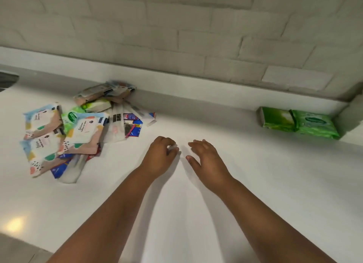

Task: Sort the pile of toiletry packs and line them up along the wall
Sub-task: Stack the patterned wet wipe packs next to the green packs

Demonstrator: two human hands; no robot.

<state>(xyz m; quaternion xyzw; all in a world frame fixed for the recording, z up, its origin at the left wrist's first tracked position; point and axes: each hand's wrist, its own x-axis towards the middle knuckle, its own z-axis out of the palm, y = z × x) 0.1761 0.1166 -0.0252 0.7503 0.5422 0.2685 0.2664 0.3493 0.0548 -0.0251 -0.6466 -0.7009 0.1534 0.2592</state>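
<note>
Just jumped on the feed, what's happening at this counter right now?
A person is sorting toiletry packs on a white counter. Two green packs already sit side by side against the wall at the right. The mixed pile is still heaped at the left. The left hand and right hand hover mid-counter; neither plainly holds a pack.

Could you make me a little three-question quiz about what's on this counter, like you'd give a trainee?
1. True or false: two green packs already lie by the wall.
2. Which side of the hands is the pile on: A left, B right, C behind?
3. Fill in: the right hand holds ____.

Key: 1 true. 2 A. 3 nothing; its fingers are spread over the counter. The left hand has curled fingers; whether it holds anything is unclear.
</note>
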